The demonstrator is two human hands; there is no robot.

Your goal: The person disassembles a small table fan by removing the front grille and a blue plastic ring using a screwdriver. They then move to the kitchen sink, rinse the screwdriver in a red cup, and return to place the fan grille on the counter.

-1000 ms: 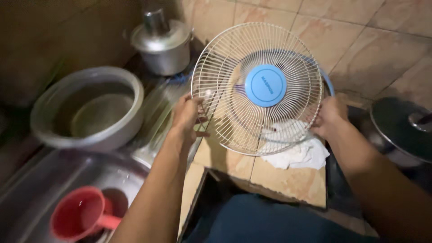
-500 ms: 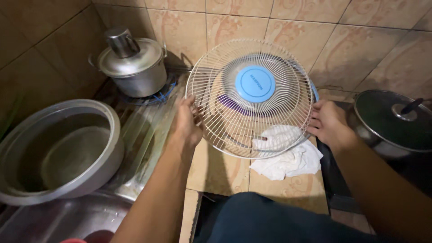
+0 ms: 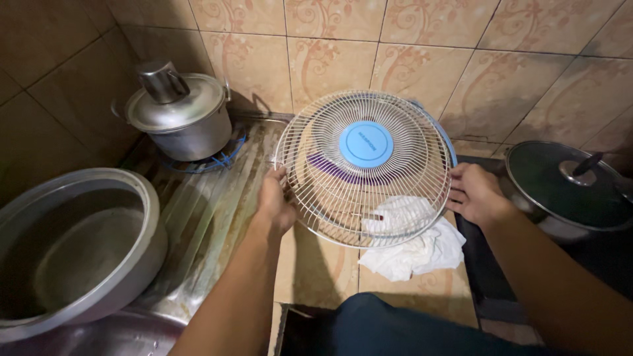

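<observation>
A round white wire fan grille (image 3: pixel 330 191) with a light blue disc at its centre is held tilted above the tiled counter, close to the wall. My left hand (image 3: pixel 275 203) grips its left rim. My right hand (image 3: pixel 476 192) grips its right rim, beside a blue ring on the grille's edge. A crumpled white cloth (image 3: pixel 415 247) lies on the counter under the grille's lower part, partly seen through the wires. A purple object shows behind the wires; what it is I cannot tell.
A steel pot with a lid (image 3: pixel 179 120) stands on a blue ring at the back left. A large metal basin (image 3: pixel 72 244) sits at the left over the steel draining board (image 3: pixel 204 217). A dark lidded pan (image 3: pixel 570 184) is at the right.
The grille has moved farther from me, toward the wall, with both hands holding its rim. The view has tilted up, so the red cup in the sink is out of frame.
</observation>
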